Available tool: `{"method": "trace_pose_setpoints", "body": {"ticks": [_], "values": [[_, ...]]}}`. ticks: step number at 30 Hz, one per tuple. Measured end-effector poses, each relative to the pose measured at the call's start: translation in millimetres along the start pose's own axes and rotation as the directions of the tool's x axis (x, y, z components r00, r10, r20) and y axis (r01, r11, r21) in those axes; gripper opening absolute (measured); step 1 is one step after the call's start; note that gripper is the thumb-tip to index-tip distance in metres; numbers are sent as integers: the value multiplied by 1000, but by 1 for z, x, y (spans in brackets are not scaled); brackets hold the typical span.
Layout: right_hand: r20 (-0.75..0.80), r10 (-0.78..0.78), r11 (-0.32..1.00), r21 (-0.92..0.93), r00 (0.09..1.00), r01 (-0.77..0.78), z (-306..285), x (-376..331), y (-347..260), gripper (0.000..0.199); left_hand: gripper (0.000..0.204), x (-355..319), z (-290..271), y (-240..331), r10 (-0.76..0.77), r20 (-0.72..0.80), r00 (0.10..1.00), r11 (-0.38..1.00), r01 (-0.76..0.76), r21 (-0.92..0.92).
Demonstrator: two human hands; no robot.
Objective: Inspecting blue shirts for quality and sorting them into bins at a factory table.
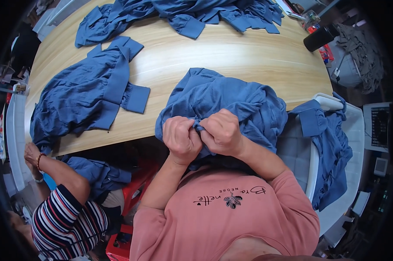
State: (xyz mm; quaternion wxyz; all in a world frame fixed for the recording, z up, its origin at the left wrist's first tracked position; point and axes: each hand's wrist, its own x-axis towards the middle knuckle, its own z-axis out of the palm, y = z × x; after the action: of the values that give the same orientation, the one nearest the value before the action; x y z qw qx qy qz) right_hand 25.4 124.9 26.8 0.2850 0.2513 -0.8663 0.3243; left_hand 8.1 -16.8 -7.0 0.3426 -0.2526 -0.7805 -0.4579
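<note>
Pinching blue cloth (244, 102), left hand (180, 138) and right hand (224, 132) sit by the table edge (114, 142), tabletop (161, 56) showing beyond.

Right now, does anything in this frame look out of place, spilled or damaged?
No spill or damage is visible. One blue garment hangs askew over the white bin at the right, perhaps deliberately, while others lie on the table. Nothing else stands out.

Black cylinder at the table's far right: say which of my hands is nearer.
Right. Your right hand grips the blue garment, left of and closer to you than the black cylinder; your left hand grips it farther left.
</note>
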Motion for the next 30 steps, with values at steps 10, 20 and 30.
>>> {"method": "trace_pose_setpoints", "body": {"ticks": [10,20,30], "values": [[560,6,753,542,828,-372,-29,-50,-26,20,18,145,-127,29,242,-453,858,965,-261,20],[504,290,629,541,814,-559,-26,-78,-3,17,33,148,-132,46,79,-152,985,986,-100,-135],[355,315,674,569,880,-470,-57,-93,-3,15,49,82,-51,76,-122,855,505,646,694,-318]]}}
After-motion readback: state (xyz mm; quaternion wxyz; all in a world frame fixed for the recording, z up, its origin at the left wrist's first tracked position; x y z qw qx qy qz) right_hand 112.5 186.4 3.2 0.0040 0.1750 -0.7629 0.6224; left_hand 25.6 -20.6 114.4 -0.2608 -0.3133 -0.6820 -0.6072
